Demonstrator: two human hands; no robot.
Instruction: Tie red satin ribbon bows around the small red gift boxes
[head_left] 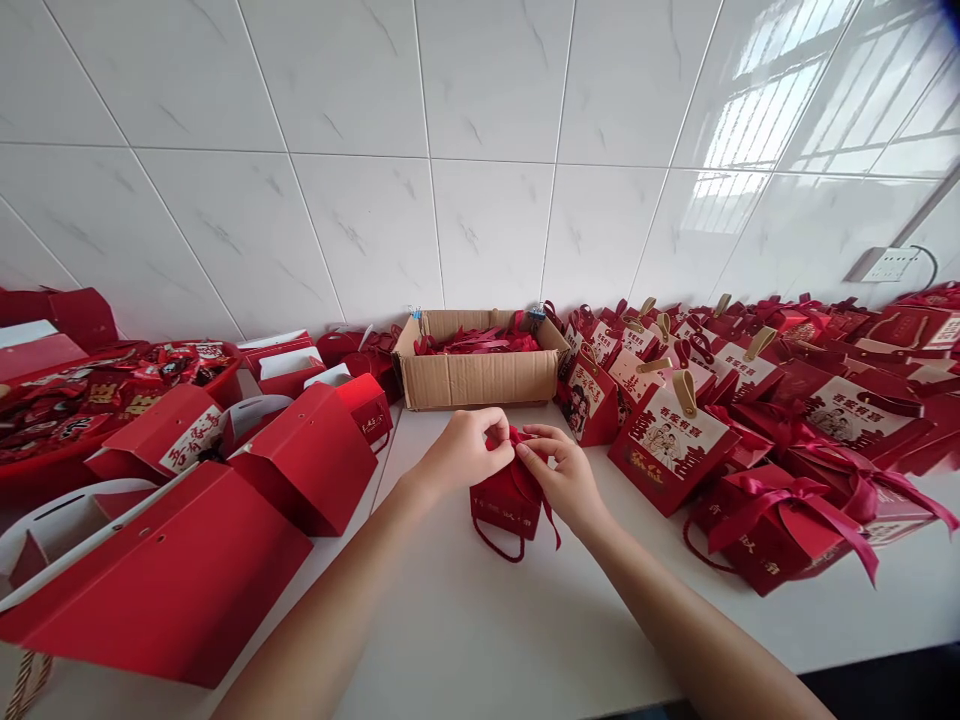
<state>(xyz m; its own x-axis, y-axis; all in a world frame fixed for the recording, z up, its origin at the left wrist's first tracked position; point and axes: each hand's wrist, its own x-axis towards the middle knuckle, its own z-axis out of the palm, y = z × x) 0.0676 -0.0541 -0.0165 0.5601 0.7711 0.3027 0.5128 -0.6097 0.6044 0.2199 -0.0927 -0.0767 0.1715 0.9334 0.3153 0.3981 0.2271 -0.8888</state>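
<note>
In the middle of the white table stands a small red gift box [507, 500] with gold lettering on its front and a dark red cord handle [499, 548] hanging down. Both my hands meet over its top. My left hand [474, 445] is closed, thumb and fingers pinching the red ribbon [514, 436] there. My right hand [556, 468] pinches the same ribbon from the other side, and one tail hangs down the box's right edge. The knot or loop between my fingertips is mostly hidden.
Behind is a cardboard box [480, 378] of red ribbons. Open red boxes [304, 460] and a red basin [229, 375] of wrapped sweets are at left. Finished-looking gift boxes [667, 445] crowd the right, some with bows [795, 505]. A tiled wall [495, 230] bounds the back.
</note>
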